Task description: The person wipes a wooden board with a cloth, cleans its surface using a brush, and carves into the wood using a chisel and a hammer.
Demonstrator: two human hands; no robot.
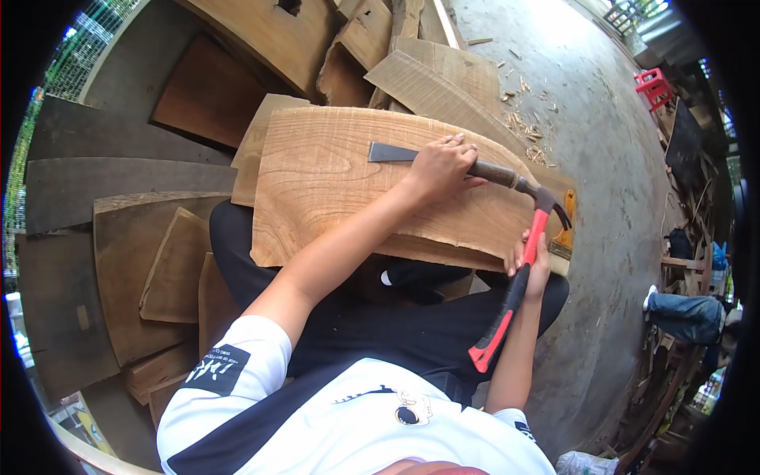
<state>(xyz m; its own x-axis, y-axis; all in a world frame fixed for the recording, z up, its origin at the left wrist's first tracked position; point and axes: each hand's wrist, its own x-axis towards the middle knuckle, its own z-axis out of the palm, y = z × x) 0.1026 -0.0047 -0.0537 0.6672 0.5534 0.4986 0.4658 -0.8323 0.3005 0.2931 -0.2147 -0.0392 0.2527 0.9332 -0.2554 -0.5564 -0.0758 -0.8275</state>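
Note:
A thick wooden slab (332,174) with wavy grain lies across my lap. My left hand (445,168) is wrapped round a chisel (392,153), whose wide flat blade points left over the slab. The chisel's wooden handle extends right, and its end meets the head of a claw hammer (513,297). My right hand (534,263) grips the hammer's red and black handle beside the slab's right end. A yellow-handled brush (567,215) rests at the right end of the slab.
Wooden boards (170,269) are stacked on the left and at the top. Wood chips (526,131) lie on the concrete floor (609,198). A red stool (653,89) stands at the upper right. At the right edge, a person in jeans (685,317) is near scrap wood.

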